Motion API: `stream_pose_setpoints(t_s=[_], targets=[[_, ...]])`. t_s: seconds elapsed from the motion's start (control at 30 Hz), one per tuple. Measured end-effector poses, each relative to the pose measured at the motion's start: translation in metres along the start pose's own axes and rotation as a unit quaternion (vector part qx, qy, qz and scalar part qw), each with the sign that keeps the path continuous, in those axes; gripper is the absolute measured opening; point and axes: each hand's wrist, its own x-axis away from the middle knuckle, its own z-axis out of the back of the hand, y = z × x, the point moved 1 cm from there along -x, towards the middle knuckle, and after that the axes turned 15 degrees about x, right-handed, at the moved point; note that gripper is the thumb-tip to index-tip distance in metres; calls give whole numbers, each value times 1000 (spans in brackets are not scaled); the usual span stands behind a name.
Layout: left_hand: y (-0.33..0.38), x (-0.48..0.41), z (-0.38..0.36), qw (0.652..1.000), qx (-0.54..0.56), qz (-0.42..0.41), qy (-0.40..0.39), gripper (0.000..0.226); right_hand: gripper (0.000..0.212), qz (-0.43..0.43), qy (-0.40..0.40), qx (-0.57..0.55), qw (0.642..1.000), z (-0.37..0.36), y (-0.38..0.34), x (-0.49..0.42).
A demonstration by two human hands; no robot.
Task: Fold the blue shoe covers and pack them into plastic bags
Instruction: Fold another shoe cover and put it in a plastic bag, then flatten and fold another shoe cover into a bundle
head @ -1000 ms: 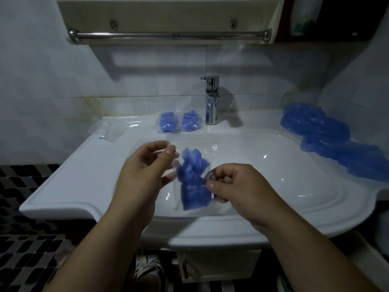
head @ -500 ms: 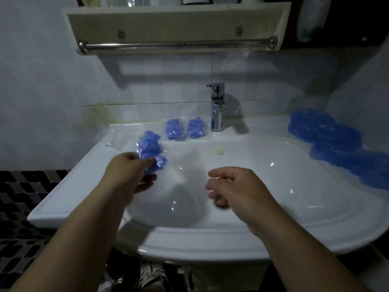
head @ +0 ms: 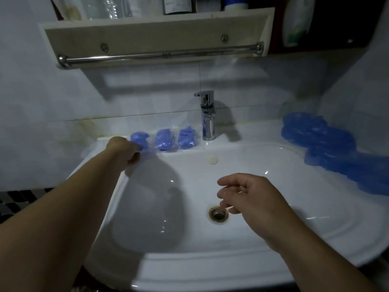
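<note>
My left hand (head: 124,150) reaches to the back ledge of the white sink (head: 315,232) and still holds the clear bag of folded blue shoe covers (head: 140,139) by its near edge. That bag sits at the left end of a row, beside two other packed bags (head: 164,139) (head: 186,137). My right hand (head: 246,197) hovers over the basin near the drain, fingers loosely curled, holding nothing. A pile of loose blue shoe covers (head: 328,148) lies on the sink's right ledge.
A chrome faucet (head: 207,116) stands just right of the packed bags. A shelf with a metal towel bar (head: 160,55) hangs above the sink. The drain (head: 217,213) is below my right hand. Faint clear plastic lies on the ledge left of my left hand.
My left hand carried the packed bag from over the basin to the back ledge, setting it left of the two bags. My right hand let go and stayed over the basin.
</note>
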Motion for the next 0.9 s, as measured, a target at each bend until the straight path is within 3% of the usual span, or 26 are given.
stream_pose_setpoints(t_s=[0.1, 0.2, 0.27, 0.43, 0.6, 0.77, 0.9], targets=[[-3, 5, -6, 974, -205, -96, 6, 16, 15, 1, 3, 29, 1000, 5, 2, -1], [-4, 6, -6, 915, -348, -190, 77, 51, 13, 4, 15, 47, 999, 10, 5, -1], [-4, 5, -9, 910, -356, -202, 63, 53, 11, 7, 20, 49, 999, 13, 8, 1], [-9, 12, -15, 901, -369, -229, -8, 28, 10, 7, 26, 64, 998, 20, 14, 6], [-10, 45, -36, 906, -288, -305, 46, 47, 14, 3, 65, 99, 993, 37, 20, 4], [-11, 121, -97, 870, -223, -427, -104, 49, 34, 3, 144, 217, 965, 68, 42, -6], [-26, 182, -140, 834, -203, -441, -263, 51, 32, -23, 266, 320, 909, 100, 61, -9]])
